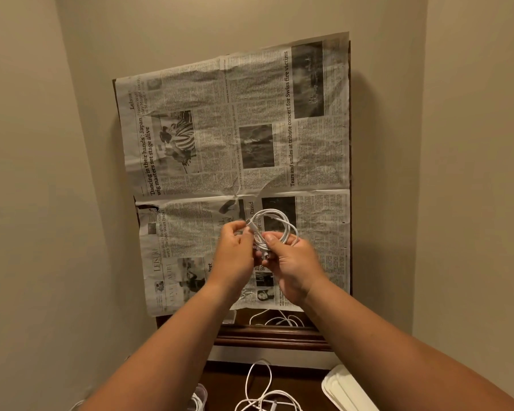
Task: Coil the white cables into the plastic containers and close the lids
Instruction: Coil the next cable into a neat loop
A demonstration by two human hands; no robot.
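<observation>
Coiled white cable (pixel 285 234) being held between both hands
The left hand (pixel 235 252) is pinching its plug end; the right hand (pixel 293 264) is gripping the loops.

Two arms in view, both bare from frame edge to fingertips. L forearm (pixel 181 336) & R forearm (pixel 359 336) thick, narrowing twd the wrists. Left hand (pixel 235 256) & right hand (pixel 294 268) bare too, w/ broad backs. R thumbnail (pixel 269 237) short, plain, rounded. Right hand's outer edge motion-blurred; detail there unclear.
</observation>
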